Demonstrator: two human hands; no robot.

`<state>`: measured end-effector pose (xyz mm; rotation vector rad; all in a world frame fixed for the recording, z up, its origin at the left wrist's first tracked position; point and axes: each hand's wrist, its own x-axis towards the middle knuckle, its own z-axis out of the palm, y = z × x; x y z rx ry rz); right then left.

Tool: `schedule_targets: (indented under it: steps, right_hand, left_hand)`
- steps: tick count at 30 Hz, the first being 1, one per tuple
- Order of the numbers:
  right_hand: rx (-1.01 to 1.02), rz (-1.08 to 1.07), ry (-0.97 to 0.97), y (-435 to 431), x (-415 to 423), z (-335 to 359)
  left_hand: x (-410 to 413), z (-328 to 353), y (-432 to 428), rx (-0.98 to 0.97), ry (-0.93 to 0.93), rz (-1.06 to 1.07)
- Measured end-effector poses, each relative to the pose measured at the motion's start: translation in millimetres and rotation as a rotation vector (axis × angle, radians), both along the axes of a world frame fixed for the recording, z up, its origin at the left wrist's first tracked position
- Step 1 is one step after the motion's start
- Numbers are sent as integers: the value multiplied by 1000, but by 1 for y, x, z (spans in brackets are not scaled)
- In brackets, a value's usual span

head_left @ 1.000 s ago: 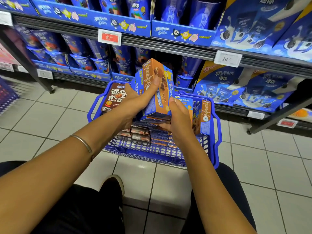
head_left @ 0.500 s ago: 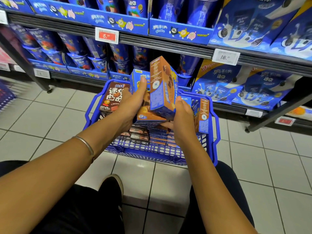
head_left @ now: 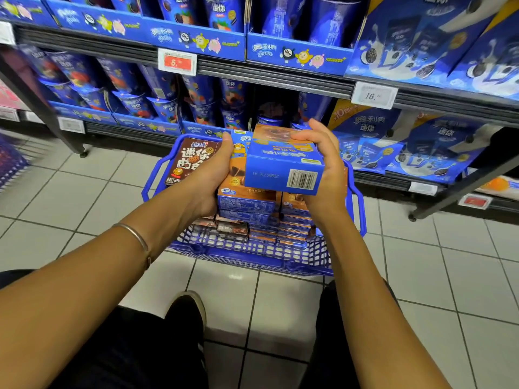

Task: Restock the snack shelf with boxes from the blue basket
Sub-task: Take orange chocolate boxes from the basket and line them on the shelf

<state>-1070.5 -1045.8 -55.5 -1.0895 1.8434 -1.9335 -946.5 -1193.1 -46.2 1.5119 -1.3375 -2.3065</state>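
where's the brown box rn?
Head view, centre-left: the brown box stands upright at the left end of the blue basket, beside the left hand, which grips orange-and-blue boxes.

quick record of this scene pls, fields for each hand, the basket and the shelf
left hand: grips orange box
right hand: grips barcode box, fingers curled over its top
blue basket: on tiled floor, under both hands
basket contents: stacked boxes; brown box upright at left
shelf: blue snack packs, price tag reads 16
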Motion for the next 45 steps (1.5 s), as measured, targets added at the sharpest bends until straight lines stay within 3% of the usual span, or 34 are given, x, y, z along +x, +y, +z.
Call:
schedule_targets:
  steps: [4, 10, 16, 22, 25, 29, 33, 40, 45]
  right_hand:
    - [-44, 17, -69, -6, 6, -3]
    - [49, 28, 13, -12, -2, -28]
    - [14, 89, -292, -6, -4, -20]
    - [291, -21, -434, -8, -10, -15]
    - [246, -106, -696, -7, -15, -10]
    - [11, -84, -1146, 1, -13, -9]
    - [-1, -93, -1137, -3, 3, -12]
    - [-258, -137, -1145, -11, 19, -5]
    - [112, -221, -836, -13, 35, 0]
  left_hand:
    - [3, 2, 5, -16, 5, -45]
    - [4, 3, 13, -59, 19, -60]
    - [7, 0, 9, -94, -20, -105]
    - [6, -9, 7, -206, -33, -178]
    - [4, -11, 2, -248, 0, -47]
    - [-1, -12, -4, -180, -12, 108]
    - [-1, -11, -1, -196, 27, 105]
    - [-1, -6, 0, -156, 88, 179]
    - [1, -6, 1, -227, 134, 279]
